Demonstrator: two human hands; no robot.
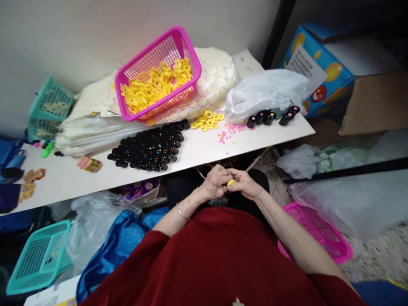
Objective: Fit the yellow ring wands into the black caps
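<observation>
Both hands meet in front of the body, below the table's front edge. My right hand is closed, its thumb and fingers pinching a small round yellow piece. Against it, my left hand has its fingers curled in. What sits inside the left fingers is hidden. On the table ahead lie a small pile of yellow ring-shaped pieces and scattered tiny pink pieces. To their left stands a dense group of short black cylinders with coloured dots. Several more black cylinders are at the right.
A pink basket of yellow pieces rests on bags of round pale discs. A white plastic bag and blue carton are at right. Low down are a pink basket, teal basket and blue bag.
</observation>
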